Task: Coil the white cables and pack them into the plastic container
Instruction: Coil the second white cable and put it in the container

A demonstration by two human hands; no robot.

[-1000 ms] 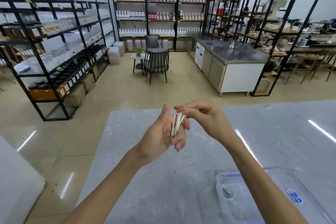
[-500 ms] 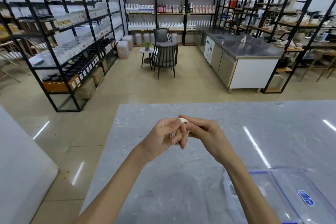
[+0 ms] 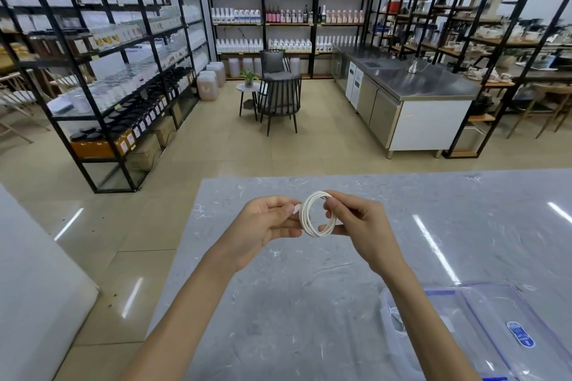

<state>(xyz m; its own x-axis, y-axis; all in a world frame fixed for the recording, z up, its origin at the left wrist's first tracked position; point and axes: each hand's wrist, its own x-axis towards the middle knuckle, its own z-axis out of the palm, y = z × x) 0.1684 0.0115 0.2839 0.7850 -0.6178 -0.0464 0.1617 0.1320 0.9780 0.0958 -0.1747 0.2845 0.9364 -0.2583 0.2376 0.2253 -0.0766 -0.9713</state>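
Note:
A white cable [image 3: 306, 219] wound into a small round coil hangs in the air above the grey marble table [image 3: 309, 303]. My left hand [image 3: 266, 226] pinches the coil's left side, where a white plug end shows at my fingertips. My right hand [image 3: 356, 226] pinches the coil's right side and top between thumb and fingers. A clear plastic container [image 3: 495, 334] with a blue-edged lid and a round blue sticker lies at the lower right, partly behind my right forearm. Something white lies inside it at its left end.
The table's far edge runs across the middle of the view, with tiled floor beyond. Black shelving racks with bottles line the left and back. A dark chair [image 3: 280, 96] and a steel counter [image 3: 411, 99] stand further off.
The coil, held edge-on and flattened between my hands before, has turned and spread into an open ring facing me. My hands have drawn slightly apart. The view has tilted down.

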